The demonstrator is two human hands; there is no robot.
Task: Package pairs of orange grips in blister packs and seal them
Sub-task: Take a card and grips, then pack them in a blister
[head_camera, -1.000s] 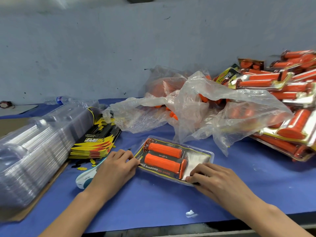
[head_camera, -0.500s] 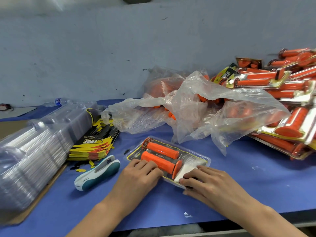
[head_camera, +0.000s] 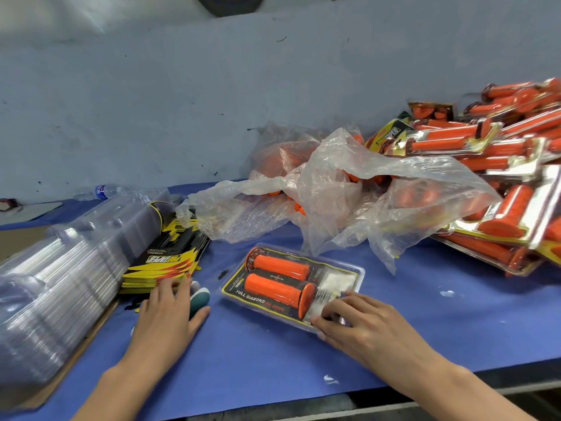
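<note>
Right hand (head_camera: 364,325) is pressing, uncurled, on the near-right corner of the blister pack (head_camera: 267,302), lying mid-counter (head_camera: 258,366), its orange grips (head_camera: 280,266) running left-right. Left hand (head_camera: 167,314) is resting flat on the stapler (head_camera: 200,297) beside stacked insert cards (head_camera: 161,262).

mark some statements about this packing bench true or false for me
1. The blister pack in front holds two orange grips. True.
2. The right hand rests on the pack's near right corner. True.
3. The left hand holds a loose grip. False: it lies over the white and teal stapler.
4. The finished packs are piled on the left. False: they are on the right; the clear shells are stacked on the left.
5. The plastic bag lies behind the blister pack. True.
</note>
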